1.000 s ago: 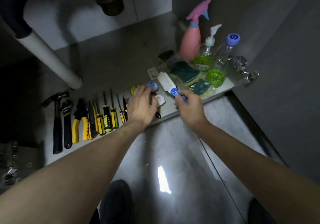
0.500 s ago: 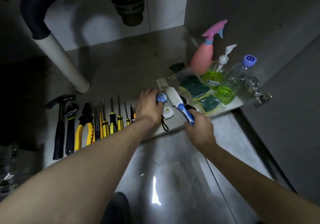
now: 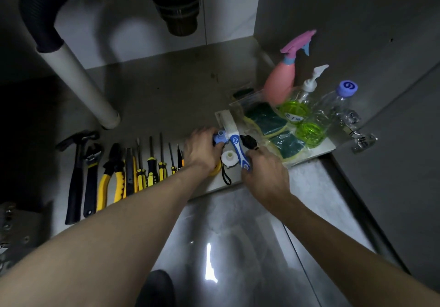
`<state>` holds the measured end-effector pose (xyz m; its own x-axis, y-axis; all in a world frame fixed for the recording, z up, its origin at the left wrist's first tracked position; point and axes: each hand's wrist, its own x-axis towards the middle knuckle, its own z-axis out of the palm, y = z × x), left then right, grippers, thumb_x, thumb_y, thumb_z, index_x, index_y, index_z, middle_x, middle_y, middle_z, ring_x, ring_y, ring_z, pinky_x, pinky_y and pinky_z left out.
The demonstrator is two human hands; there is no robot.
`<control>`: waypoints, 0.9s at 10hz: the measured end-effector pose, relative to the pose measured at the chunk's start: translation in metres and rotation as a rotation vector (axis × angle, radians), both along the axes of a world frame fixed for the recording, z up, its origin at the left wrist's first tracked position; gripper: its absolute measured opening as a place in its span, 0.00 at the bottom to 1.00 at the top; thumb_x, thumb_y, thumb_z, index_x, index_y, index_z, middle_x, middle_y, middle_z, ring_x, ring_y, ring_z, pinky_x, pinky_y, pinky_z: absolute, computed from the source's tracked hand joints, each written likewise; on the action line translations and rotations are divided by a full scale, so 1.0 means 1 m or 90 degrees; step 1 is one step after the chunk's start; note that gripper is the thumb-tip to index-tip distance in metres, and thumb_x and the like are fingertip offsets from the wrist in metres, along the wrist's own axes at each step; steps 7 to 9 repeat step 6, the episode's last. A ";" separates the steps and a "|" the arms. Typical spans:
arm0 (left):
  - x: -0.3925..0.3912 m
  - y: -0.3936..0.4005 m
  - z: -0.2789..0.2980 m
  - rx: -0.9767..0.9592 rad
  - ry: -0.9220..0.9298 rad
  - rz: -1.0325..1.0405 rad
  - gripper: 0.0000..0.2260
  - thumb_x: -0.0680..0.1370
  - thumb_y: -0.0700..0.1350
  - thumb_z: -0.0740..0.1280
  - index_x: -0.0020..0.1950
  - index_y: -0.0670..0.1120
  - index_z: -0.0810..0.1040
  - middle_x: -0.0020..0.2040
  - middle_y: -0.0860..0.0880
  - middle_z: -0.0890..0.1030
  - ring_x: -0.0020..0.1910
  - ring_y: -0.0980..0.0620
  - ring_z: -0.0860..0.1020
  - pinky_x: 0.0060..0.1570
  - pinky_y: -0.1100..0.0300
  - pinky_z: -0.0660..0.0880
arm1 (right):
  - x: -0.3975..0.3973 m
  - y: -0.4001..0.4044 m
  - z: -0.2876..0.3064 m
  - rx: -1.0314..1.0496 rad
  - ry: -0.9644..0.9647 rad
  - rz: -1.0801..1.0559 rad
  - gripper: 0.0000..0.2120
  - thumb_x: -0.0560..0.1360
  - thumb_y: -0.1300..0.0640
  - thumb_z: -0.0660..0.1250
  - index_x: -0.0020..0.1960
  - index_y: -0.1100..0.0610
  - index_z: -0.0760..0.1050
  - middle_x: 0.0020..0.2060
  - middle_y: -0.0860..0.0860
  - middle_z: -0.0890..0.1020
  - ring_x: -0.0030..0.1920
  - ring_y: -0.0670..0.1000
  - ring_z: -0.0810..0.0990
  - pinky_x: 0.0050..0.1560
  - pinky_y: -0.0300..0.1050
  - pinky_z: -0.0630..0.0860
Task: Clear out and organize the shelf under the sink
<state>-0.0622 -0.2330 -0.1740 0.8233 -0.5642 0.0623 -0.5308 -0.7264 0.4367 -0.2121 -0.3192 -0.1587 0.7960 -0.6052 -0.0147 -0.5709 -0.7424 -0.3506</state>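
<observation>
Both hands had slid right along the shelf (image 3: 166,87): left hand (image 3: 202,151) gripping the blue fitting (image 3: 219,137), right hand (image 3: 264,171) pinching the brush (image 3: 234,137), now nearer the sponges (image 3: 266,116).

Both forearms stretched forward, converging. Left hand (image 3: 201,151) knuckles-up, fingers (image 3: 209,133) curled round something small. Right hand (image 3: 264,172) just beside, fingers pinching a handle.

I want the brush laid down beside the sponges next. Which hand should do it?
The right hand: its grip is already on the brush handle, and the sponges lie on its side. The left hand holds a small blue part.
</observation>
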 end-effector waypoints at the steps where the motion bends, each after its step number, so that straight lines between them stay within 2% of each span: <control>1: 0.000 0.000 0.002 0.003 0.004 0.001 0.10 0.78 0.51 0.69 0.58 0.52 0.79 0.55 0.49 0.81 0.57 0.47 0.76 0.52 0.53 0.71 | -0.003 0.002 -0.004 -0.005 0.009 0.021 0.07 0.78 0.55 0.66 0.55 0.54 0.77 0.52 0.52 0.76 0.47 0.56 0.79 0.40 0.48 0.74; 3: -0.003 0.002 0.007 0.002 0.014 -0.002 0.11 0.77 0.50 0.69 0.59 0.51 0.79 0.57 0.48 0.80 0.58 0.45 0.76 0.54 0.52 0.72 | 0.003 -0.002 -0.011 0.014 -0.031 0.028 0.06 0.80 0.56 0.65 0.55 0.56 0.77 0.50 0.52 0.76 0.45 0.56 0.79 0.39 0.45 0.67; 5: -0.011 0.019 0.026 -0.018 -0.025 -0.018 0.11 0.78 0.46 0.66 0.60 0.48 0.78 0.59 0.47 0.77 0.62 0.45 0.72 0.59 0.52 0.71 | -0.015 0.001 -0.011 0.096 -0.068 -0.004 0.14 0.78 0.52 0.67 0.63 0.52 0.78 0.57 0.49 0.77 0.55 0.51 0.77 0.52 0.48 0.77; 6: -0.025 0.038 0.039 -0.036 0.008 -0.009 0.09 0.80 0.46 0.62 0.56 0.49 0.80 0.55 0.48 0.78 0.57 0.47 0.75 0.58 0.53 0.73 | -0.034 0.002 -0.006 0.111 -0.017 0.018 0.11 0.79 0.55 0.65 0.60 0.52 0.80 0.55 0.48 0.78 0.55 0.51 0.77 0.53 0.49 0.78; 9: -0.025 0.038 0.039 -0.036 0.008 -0.009 0.09 0.80 0.46 0.62 0.56 0.49 0.80 0.55 0.48 0.78 0.57 0.47 0.75 0.58 0.53 0.73 | -0.034 0.002 -0.006 0.111 -0.017 0.018 0.11 0.79 0.55 0.65 0.60 0.52 0.80 0.55 0.48 0.78 0.55 0.51 0.77 0.53 0.49 0.78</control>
